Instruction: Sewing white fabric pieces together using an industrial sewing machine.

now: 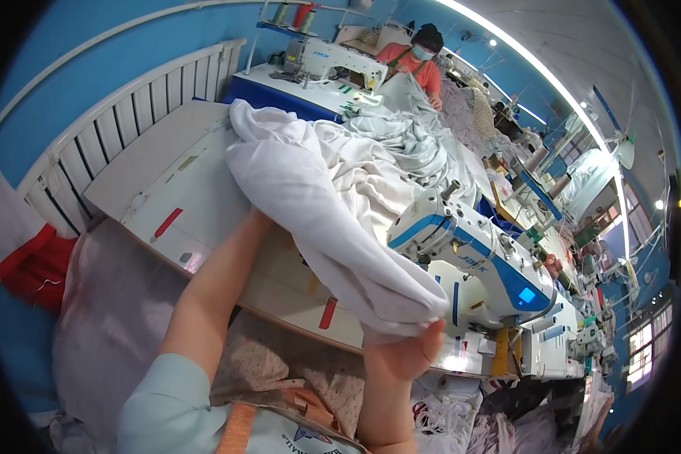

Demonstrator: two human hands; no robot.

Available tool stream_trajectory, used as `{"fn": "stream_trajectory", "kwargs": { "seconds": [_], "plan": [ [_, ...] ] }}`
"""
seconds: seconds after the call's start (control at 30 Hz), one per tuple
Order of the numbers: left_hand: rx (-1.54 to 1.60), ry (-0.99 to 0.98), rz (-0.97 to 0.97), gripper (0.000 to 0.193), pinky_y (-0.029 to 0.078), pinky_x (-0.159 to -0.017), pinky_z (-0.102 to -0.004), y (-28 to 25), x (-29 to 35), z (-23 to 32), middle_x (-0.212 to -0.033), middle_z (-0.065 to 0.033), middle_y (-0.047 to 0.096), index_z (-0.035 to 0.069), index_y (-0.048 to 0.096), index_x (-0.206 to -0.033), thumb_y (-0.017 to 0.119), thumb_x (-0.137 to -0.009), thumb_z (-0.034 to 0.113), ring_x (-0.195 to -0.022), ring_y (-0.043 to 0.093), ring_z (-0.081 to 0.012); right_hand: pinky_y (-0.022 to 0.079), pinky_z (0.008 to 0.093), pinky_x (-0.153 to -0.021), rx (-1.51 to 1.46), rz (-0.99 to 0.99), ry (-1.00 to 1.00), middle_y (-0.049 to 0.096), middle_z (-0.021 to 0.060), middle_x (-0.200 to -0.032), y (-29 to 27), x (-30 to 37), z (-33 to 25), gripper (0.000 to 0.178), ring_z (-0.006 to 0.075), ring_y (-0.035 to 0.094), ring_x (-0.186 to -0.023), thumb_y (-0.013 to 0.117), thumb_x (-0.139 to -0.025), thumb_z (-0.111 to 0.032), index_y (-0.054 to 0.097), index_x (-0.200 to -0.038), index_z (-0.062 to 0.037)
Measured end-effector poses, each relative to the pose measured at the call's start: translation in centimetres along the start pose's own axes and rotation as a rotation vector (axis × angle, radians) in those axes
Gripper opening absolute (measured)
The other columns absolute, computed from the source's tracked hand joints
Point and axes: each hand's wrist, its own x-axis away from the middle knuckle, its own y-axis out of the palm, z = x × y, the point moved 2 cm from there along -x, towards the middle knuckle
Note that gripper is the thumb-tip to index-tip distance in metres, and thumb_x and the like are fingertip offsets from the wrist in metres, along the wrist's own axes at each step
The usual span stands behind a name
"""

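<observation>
My left hand (259, 219) was hidden under the bunched white cotton cloth (318, 197), so I could not tell its grip; it seemed to lift the fabric off the pale worktable (166, 189). My right hand (405, 352) pinched the cloth's lower end, just beside the white-and-blue sewing machine (477, 265). I judged I was gathering it; feeding it needed the edge straightened.
</observation>
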Motion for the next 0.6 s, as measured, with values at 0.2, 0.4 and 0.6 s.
{"fn": "stream_trajectory", "kwargs": {
  "seconds": [0.2,0.4,0.6],
  "plan": [
    [0.895,-0.12,-0.147,0.064,0.036,-0.103,-0.0401,-6.1,5.4,-6.3,-0.139,-0.0144,0.044,0.006,0.037,-0.139,0.067,-0.084,0.018,-0.125,0.044,-0.0302,0.023,0.0572,-0.11,0.07,0.023,-0.213,0.039,0.0153,-0.143,-5.2,1.3,-5.2,0.056,0.0354,0.034,-0.133,0.049,-0.094,-0.039,0.039,-0.138,-0.0056],
    [0.236,0.0,-0.255,0.017,0.049,-0.068,-0.035,-37.6,20.3,-11.4,-0.073,-0.0097,0.064,0.003,0.063,-0.072,0.062,-0.078,0.02,-0.07,0.063,-0.0262,0.043,0.0445,-0.1,0.124,0.737,0.277,0.059,0.014,-0.12,-8.8,5.0,2.0,0.038,0.0287,0.057,-0.111,0.051,-0.094,-0.028,0.052,-0.122,-0.0016],
    [0.513,-0.246,-1.653,0.024,0.052,-0.07,-0.036,-37.9,34.4,-0.4,-0.081,-0.0146,0.067,0.004,0.069,-0.092,0.06,-0.085,0.026,-0.074,0.065,-0.0297,0.049,0.0399,-0.09,0.14,0.8,0.72,0.062,0.0109,-0.108,-7.8,9.9,5.9,0.038,0.0248,0.06,-0.1,0.062,-0.088,-0.018,0.053,-0.119,0.0021]
  ]
}}
